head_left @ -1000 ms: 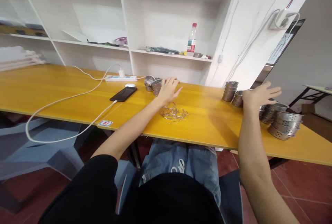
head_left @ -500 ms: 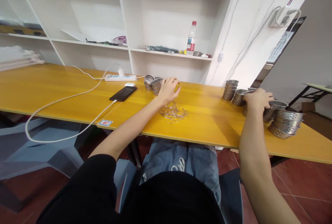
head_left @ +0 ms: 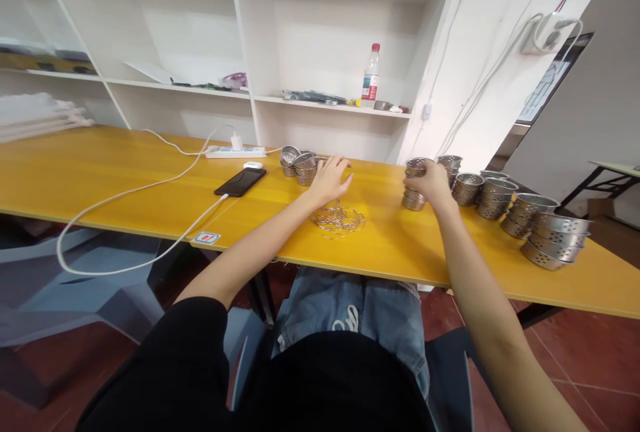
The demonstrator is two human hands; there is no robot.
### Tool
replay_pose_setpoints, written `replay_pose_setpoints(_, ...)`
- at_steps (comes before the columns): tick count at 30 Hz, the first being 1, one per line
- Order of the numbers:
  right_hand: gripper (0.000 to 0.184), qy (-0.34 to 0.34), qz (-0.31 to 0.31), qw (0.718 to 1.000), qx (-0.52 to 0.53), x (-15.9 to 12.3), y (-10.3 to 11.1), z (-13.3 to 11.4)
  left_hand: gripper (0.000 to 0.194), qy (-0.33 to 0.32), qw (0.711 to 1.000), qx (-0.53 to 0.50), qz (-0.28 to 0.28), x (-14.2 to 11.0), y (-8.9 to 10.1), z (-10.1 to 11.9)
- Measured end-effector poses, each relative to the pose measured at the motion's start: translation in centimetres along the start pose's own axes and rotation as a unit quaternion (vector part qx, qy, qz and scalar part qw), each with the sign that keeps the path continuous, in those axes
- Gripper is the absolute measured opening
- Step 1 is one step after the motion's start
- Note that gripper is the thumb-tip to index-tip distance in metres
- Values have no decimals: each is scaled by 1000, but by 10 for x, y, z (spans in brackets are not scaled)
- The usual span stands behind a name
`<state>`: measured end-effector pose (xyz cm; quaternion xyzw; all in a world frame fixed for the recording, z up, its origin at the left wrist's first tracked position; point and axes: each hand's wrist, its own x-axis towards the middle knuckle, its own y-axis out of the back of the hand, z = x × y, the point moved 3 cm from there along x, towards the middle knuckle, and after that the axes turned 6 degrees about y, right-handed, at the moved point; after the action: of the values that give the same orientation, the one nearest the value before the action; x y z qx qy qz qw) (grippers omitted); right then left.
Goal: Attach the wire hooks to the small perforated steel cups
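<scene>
Gripping a nested stack of perforated steel cups [head_left: 414,201] high on its side, the right hand [head_left: 431,181] is keeping it roughly upright at the yellow table [head_left: 390,249], right of a tangle of thin metal rings [head_left: 338,220]; blur is hiding whether its base is touching the surface. The left hand [head_left: 331,181] is hovering with fingers spread, apparently holding nothing, just beside a cluster of perforated cups [head_left: 305,169]; whether a fingertip is touching one, I cannot tell.

Slipping is looking like the likeliest trouble: the fingers are bearing on the upper part, so a lower cup could be dropping out of the nest if only friction is holding it. Tilting the stack could also be making it topple. The right forearm [head_left: 473,255] is passing close in front of the remaining cup stacks [head_left: 495,199], where a careless elbow could be knocking one over.

The rings are lying near the left wrist, in the way of anything being set there, and could be snagging a cup. Farther left, a black phone [head_left: 241,182] is trailing a white cable [head_left: 100,274] that is looping past the table's front edge; catching it could be dragging the phone off
</scene>
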<state>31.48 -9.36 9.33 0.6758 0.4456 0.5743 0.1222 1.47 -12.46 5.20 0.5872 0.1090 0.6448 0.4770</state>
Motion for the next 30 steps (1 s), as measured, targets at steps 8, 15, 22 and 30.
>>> replay_pose_setpoints(8,63,6,-49,995,83,5,-38,-32,37,-17,996,-55,-72,-2,-15,4)
replay_pose_setpoints(15,62,53,-64,988,131,7,-43,-28,44,-33,991,-83,-101,-2,-21,8)
replay_pose_setpoints(22,52,93,-56,980,166,7,-57,-56,52,-3,986,-131,-103,-1,-24,7)
replay_pose_setpoints(30,51,108,31,967,227,-3,-67,-85,119,78,968,-211,-109,4,-40,6)
